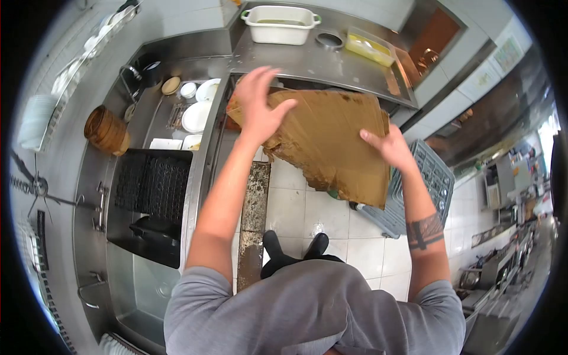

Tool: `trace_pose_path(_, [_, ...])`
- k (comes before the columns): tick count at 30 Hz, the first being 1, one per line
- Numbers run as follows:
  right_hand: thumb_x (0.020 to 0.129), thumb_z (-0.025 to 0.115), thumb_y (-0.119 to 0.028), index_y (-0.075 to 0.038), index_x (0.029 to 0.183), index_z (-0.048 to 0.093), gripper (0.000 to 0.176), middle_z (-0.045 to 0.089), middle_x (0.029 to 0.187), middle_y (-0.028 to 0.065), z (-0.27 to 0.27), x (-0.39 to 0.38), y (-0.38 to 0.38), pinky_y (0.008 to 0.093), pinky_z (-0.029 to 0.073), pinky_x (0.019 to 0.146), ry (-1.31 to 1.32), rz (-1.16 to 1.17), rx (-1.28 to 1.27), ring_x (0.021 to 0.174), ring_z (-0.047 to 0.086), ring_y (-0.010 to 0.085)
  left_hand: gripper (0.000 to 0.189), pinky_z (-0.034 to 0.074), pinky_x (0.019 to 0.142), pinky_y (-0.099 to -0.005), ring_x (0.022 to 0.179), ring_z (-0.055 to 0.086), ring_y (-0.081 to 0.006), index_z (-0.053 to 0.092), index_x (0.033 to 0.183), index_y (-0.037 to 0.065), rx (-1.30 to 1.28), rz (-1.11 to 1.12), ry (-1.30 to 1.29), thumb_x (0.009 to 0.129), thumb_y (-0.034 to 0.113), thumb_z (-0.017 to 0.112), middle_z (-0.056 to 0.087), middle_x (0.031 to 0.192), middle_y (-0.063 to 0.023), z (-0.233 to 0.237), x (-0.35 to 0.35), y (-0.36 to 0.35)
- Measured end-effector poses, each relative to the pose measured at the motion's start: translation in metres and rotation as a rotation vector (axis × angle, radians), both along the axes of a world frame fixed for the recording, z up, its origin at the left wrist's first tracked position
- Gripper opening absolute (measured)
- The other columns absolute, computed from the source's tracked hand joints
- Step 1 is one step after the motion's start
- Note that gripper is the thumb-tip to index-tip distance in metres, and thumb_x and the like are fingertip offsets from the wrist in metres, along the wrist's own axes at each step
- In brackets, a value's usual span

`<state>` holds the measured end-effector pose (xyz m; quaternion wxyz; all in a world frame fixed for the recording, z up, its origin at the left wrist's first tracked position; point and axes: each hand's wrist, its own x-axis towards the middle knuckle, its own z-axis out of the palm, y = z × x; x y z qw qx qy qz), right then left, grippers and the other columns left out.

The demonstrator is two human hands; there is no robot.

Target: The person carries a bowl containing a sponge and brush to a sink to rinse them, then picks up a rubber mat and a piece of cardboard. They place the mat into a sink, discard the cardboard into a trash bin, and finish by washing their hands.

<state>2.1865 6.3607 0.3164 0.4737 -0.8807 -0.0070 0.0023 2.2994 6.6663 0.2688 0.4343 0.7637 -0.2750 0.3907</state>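
A large flat sheet of brown cardboard (331, 142) with a torn lower edge is held out in front of me above the tiled floor. My left hand (258, 103) rests on its upper left part with fingers spread, palm against the sheet. My right hand (387, 147) grips its right edge, thumb on top. Both arms reach forward from grey sleeves.
A steel sink counter (148, 195) runs along the left with a black dish rack (152, 180), white plates (197, 115) and a bamboo steamer (106, 130). A white tub (280, 25) and yellow container (370, 47) stand on the far counter. A grey plastic crate (426, 177) leans at right.
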Motion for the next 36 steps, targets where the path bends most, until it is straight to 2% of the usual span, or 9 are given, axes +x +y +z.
trace_pose_path(1, [0.092,0.073,-0.030,0.002,0.116,0.067,0.040,0.072,0.094,0.0092,-0.008,-0.007,0.005,0.0327,0.053,0.080,-0.049,-0.007,0.033,0.085,0.064,0.0144,0.067,0.034,0.111,-0.0440,0.127,0.049,-0.0305,0.055,0.131,0.009,-0.200,0.212,0.008,0.074,0.023,0.087,0.054,0.130,-0.0125,-0.014,-0.012,0.014])
trace_pose_path(3, [0.092,0.074,-0.027,0.001,0.115,0.068,0.037,0.071,0.091,0.0072,-0.019,-0.025,0.018,0.0324,0.053,0.077,-0.153,-0.024,0.017,0.082,0.063,0.0129,0.081,0.035,0.111,-0.0443,0.139,0.037,-0.0316,0.046,0.140,0.003,-0.657,0.049,0.354,0.074,0.024,0.088,0.039,0.148,-0.0165,-0.101,-0.012,0.049])
trace_pose_path(6, [0.090,0.076,-0.024,0.002,0.112,0.069,0.035,0.071,0.089,0.0042,-0.034,-0.045,0.017,0.0305,0.052,0.075,-0.039,0.029,0.136,0.080,0.062,0.0117,0.080,0.038,0.110,-0.0430,0.136,0.043,-0.0288,0.046,0.141,-0.001,-0.802,-0.137,0.657,0.075,0.018,0.087,0.046,0.146,-0.0162,-0.165,-0.033,0.088])
trace_pose_path(8, [0.087,0.078,-0.020,0.003,0.109,0.072,0.032,0.072,0.088,0.0043,-0.029,-0.050,0.020,0.0287,0.052,0.073,0.081,0.084,0.110,0.080,0.063,0.0108,0.087,0.037,0.112,-0.0433,0.136,0.045,-0.0289,0.043,0.144,-0.002,-0.891,-0.703,1.122,0.071,0.010,0.088,0.050,0.145,-0.0147,-0.185,-0.039,0.117])
trace_pose_path(16, [0.085,0.077,-0.018,0.007,0.110,0.072,0.036,0.074,0.107,0.0198,-0.021,-0.037,0.051,0.0368,0.054,0.084,0.223,0.770,0.131,0.092,0.071,0.0263,0.073,0.048,0.102,-0.0390,0.118,0.061,-0.0260,0.054,0.135,-0.004,-1.005,-0.967,1.159,0.070,0.006,0.085,0.063,0.130,-0.0131,-0.198,-0.017,0.143])
trace_pose_path(18, [0.086,0.077,-0.020,0.006,0.110,0.073,0.036,0.075,0.106,0.0186,-0.026,-0.036,0.060,0.0363,0.054,0.084,0.298,0.752,0.058,0.093,0.071,0.0254,0.071,0.053,0.096,-0.0371,0.112,0.064,-0.0236,0.053,0.136,-0.003,-0.968,-1.127,1.408,0.073,0.007,0.084,0.064,0.129,-0.0118,-0.219,-0.006,0.145])
trace_pose_path(22, [0.087,0.077,-0.024,0.002,0.110,0.072,0.035,0.074,0.099,0.0137,-0.043,-0.019,0.063,0.0352,0.053,0.081,0.306,0.602,-0.006,0.089,0.068,0.0224,0.071,0.056,0.091,-0.0361,0.107,0.066,-0.0217,0.050,0.141,0.000,-1.034,-1.078,1.564,0.079,0.011,0.082,0.063,0.130,-0.0102,-0.120,-0.048,0.120])
trace_pose_path(29, [0.076,0.085,-0.018,-0.001,0.102,0.070,0.035,0.063,0.100,0.0092,-0.067,0.012,0.070,0.0359,0.048,0.091,0.064,0.423,0.056,0.098,0.061,0.0250,0.070,0.056,0.091,-0.0372,0.110,0.066,-0.0212,0.048,0.144,0.001,-0.635,-1.477,1.564,0.084,0.016,0.080,0.062,0.133,-0.0102,-0.160,-0.014,0.048])
trace_pose_path(36, [0.061,0.094,-0.016,-0.003,0.132,0.054,0.083,0.048,0.136,0.0096,-0.101,0.011,0.061,0.0376,0.046,0.101,-0.286,-0.106,-0.049,0.125,0.048,0.0240,0.069,0.054,0.094,-0.0389,0.115,0.062,-0.0212,0.045,0.146,0.002,-0.524,-1.596,1.591,0.088,0.025,0.075,0.059,0.138,-0.0104,-0.175,-0.016,0.004])
